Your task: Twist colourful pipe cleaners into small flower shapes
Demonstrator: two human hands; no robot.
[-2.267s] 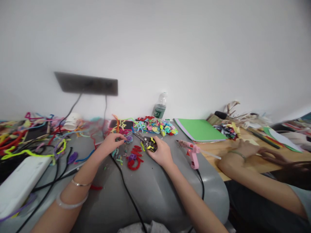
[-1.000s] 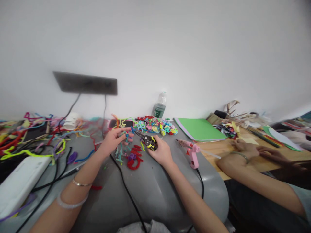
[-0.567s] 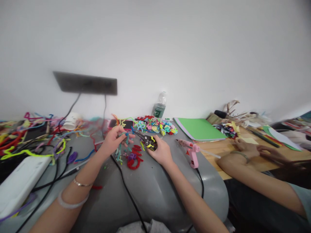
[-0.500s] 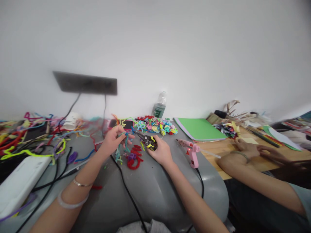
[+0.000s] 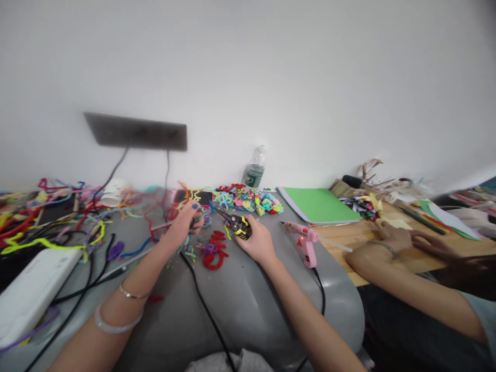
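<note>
My left hand is closed, its fingers curled around a blue-green pipe cleaner that they mostly hide. My right hand grips black and yellow pliers, their jaws pointing up and left toward my left hand. A short blue pipe cleaner bit shows at the tips of the jaws. Below, on the grey table, lies a curled red pipe cleaner beside a purple coil. Small teal pieces are scattered under my left hand.
A pink glue gun with its cord stands right of my right hand. Behind are colourful pipe-cleaner flowers, a bottle and green sheets. Left are tangled pipe cleaners and a white power bank-like box. Another person's arms rest at right.
My left hand has turned over and curled, moving slightly left from the pliers, so the pipe cleaner that hung from its fingers is now mostly hidden. The right hand and pliers stay almost still.
</note>
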